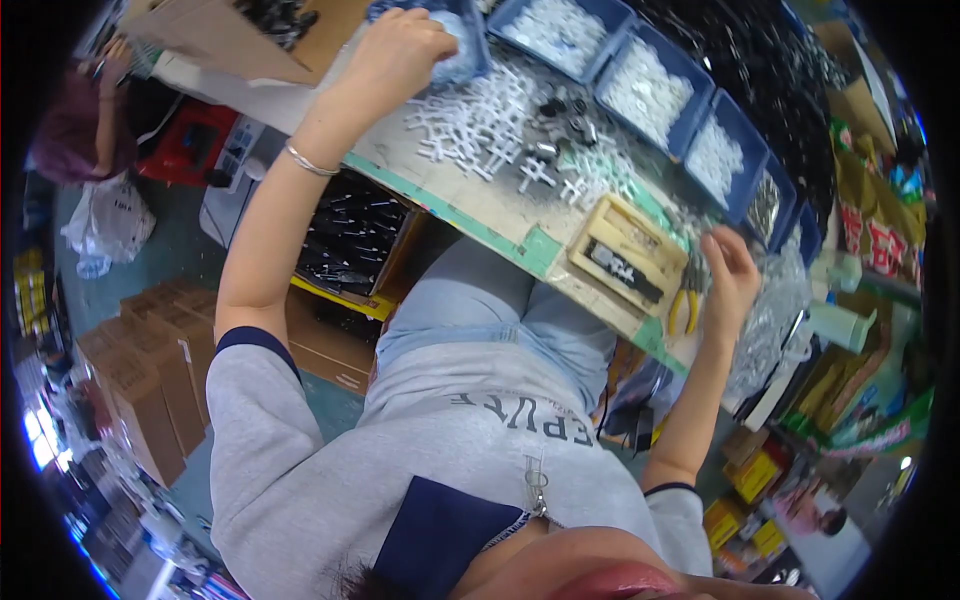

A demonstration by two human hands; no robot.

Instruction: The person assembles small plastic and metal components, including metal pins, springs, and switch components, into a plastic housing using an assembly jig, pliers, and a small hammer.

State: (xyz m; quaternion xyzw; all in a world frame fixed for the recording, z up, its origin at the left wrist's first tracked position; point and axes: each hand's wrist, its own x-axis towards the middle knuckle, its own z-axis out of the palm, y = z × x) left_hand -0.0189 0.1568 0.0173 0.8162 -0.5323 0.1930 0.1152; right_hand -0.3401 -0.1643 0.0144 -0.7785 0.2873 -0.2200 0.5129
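Observation:
My left hand (405, 48) reaches to a blue bin (478, 28) of small clear-looking pieces at the table's far left. Its fingers are curled closed over the pieces; what they hold is hidden. On the right, my right hand (732, 275) hovers beside pliers with yellow handles (683, 311). Its fingers are bent together, and anything between them is too small to make out. Left of the pliers lies a wooden block fixture (660, 238) with a black and white part (620, 268) in its recess. Beyond it spread white cross-shaped plastic pieces (470, 125) and dark metallic fittings (565, 115).
Blue bins (602, 78) of white parts line the table's back, with a heap of black parts (745, 50) behind. An open cardboard box (245, 45) stands at the far left. Below the table sits a box of black parts (350, 240). Clear plastic bags (770, 325) lie at right.

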